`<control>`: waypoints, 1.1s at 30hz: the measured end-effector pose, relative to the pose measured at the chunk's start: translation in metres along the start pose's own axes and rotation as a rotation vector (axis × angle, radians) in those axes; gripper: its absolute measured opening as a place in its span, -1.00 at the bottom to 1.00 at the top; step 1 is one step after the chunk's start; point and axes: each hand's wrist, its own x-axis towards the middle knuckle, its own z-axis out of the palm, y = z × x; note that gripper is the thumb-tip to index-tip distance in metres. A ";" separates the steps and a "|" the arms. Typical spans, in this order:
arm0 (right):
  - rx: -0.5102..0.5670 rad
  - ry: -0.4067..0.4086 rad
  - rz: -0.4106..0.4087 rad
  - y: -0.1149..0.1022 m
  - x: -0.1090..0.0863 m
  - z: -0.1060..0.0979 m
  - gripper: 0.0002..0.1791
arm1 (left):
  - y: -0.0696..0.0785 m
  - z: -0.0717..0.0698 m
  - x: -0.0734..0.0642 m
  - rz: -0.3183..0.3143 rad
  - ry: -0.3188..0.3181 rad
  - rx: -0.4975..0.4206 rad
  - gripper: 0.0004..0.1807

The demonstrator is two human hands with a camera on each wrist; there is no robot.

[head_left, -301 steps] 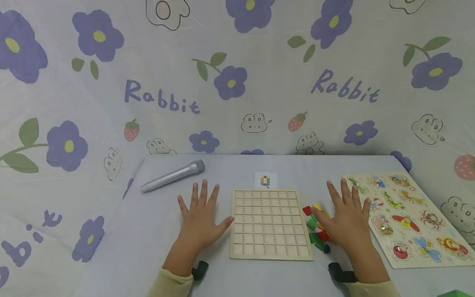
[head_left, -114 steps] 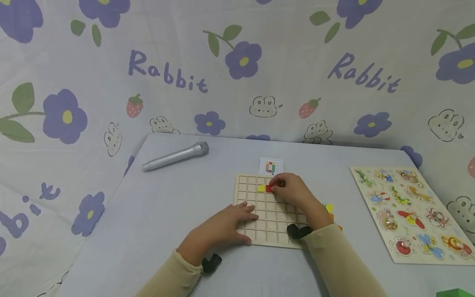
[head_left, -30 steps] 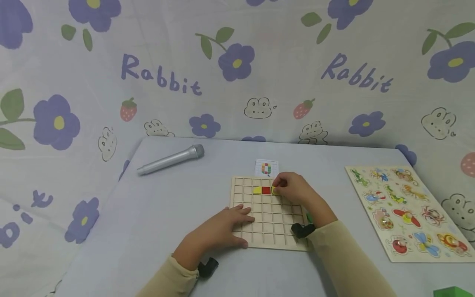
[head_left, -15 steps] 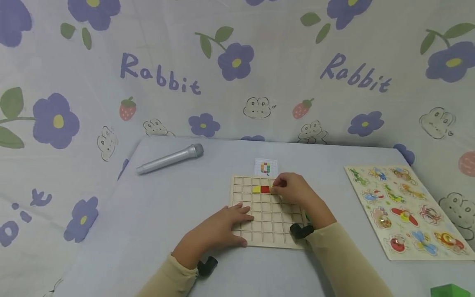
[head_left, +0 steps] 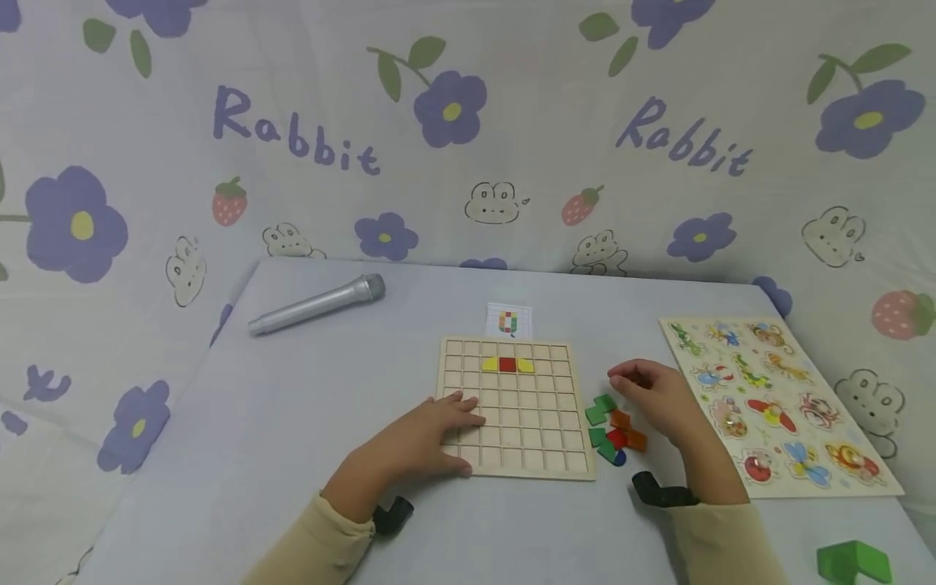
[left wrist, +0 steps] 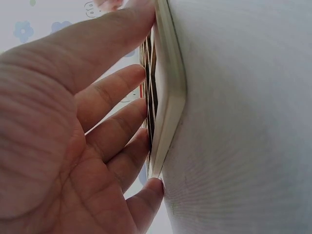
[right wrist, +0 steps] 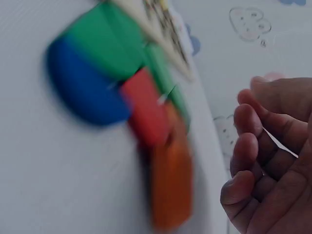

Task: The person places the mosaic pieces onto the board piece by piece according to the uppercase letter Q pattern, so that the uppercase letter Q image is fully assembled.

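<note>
A wooden grid board (head_left: 526, 422) lies at the middle of the table. In one of its upper rows sit a yellow piece (head_left: 491, 365), a red square (head_left: 507, 365) and another yellow piece (head_left: 525, 366), side by side. My left hand (head_left: 417, 439) rests on the board's lower left part, fingers spread over the grid and thumb at the near edge. Right of the board, a loose pile holds green pieces (head_left: 595, 415), orange pieces (head_left: 636, 440), a red piece (head_left: 617, 439) and a dark blue piece (head_left: 620, 458). Above and right of that pile hovers my right hand (head_left: 658, 398), fingers loosely bent, holding nothing.
Behind the board lies a small card (head_left: 509, 321) with a coloured Q pattern. A silver toy microphone (head_left: 318, 305) lies at the back left. An insect puzzle board (head_left: 775, 406) takes up the right side, with a green block (head_left: 854, 562) near the front right.
My right hand has let go of the second yellow piece, now in the grid beside the red square, and moved right, over beside the loose pile. The left hand stays on the board.
</note>
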 end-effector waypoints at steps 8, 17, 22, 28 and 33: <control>-0.085 -0.050 -0.084 0.027 -0.010 0.007 -0.64 | -0.007 0.008 0.004 0.005 -0.007 -0.001 -0.21; -0.125 -0.021 -0.117 0.023 -0.008 0.015 -0.66 | -0.006 0.006 0.002 0.000 0.010 0.009 -0.22; -0.139 -0.016 -0.103 0.021 -0.008 0.013 -0.66 | -0.005 0.005 0.001 -0.005 0.007 0.005 -0.23; -0.104 -0.024 -0.057 0.023 -0.008 0.014 -0.70 | -0.005 0.004 0.002 -0.004 -0.005 0.006 -0.22; -0.015 -0.019 -0.029 0.021 -0.006 0.013 -0.73 | -0.005 0.003 0.002 -0.006 -0.001 0.018 -0.21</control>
